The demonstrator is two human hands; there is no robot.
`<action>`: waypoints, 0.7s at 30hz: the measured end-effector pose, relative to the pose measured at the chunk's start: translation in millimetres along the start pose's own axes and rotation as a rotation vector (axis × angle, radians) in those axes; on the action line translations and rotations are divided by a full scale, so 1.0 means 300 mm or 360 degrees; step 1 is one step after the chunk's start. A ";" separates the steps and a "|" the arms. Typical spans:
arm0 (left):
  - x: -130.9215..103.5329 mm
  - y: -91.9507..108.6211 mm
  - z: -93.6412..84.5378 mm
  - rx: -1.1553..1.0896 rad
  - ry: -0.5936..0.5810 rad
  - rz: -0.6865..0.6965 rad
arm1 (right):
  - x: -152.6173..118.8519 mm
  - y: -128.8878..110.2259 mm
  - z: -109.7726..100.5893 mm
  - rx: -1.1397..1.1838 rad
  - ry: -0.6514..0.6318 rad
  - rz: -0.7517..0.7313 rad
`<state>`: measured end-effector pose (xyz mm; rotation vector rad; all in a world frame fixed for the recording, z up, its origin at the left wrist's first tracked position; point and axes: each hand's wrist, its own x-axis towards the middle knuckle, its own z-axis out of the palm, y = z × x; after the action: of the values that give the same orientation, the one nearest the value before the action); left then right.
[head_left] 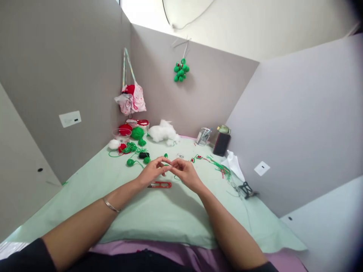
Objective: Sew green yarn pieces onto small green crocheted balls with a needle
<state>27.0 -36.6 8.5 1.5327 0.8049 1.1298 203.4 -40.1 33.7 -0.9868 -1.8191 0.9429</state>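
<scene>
Over the middle of the pale green cloth [181,219], my left hand [155,169] and my right hand [184,172] meet at the fingertips. Both are closed in a pinch, and what lies between the fingers is too small and too hidden to make out. A strand of green yarn [176,177] shows just under my right hand. Below my left hand lies a pair of red thread snips [160,184]. Small green crocheted balls [130,162] with yarn tails rest left of my hands. Right of them are small red-and-green pieces [199,157].
Green yarn [137,133], a clear bowl [121,135] and white stuffing [163,132] stand at the back left. A glass jar [203,136], a dark phone [222,144], yarn scraps [219,166] and a black clip [247,190] are on the right. A green crocheted bunch [181,71] hangs on the partition.
</scene>
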 end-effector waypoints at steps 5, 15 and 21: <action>-0.007 0.006 -0.011 -0.0298 0.0016 -0.0080 | -0.006 -0.004 0.013 0.0109 0.0078 0.0003; -0.007 -0.001 0.002 -0.0455 0.0023 -0.0012 | -0.005 -0.016 -0.009 0.0148 -0.0059 -0.0018; -0.010 0.008 0.020 -0.0453 -0.0037 -0.0003 | -0.008 -0.020 -0.002 0.0067 0.0020 -0.0030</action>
<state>31.5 -42.0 9.7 1.3044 0.6004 1.1689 203.2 -44.4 38.4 -0.9460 -1.7881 0.9576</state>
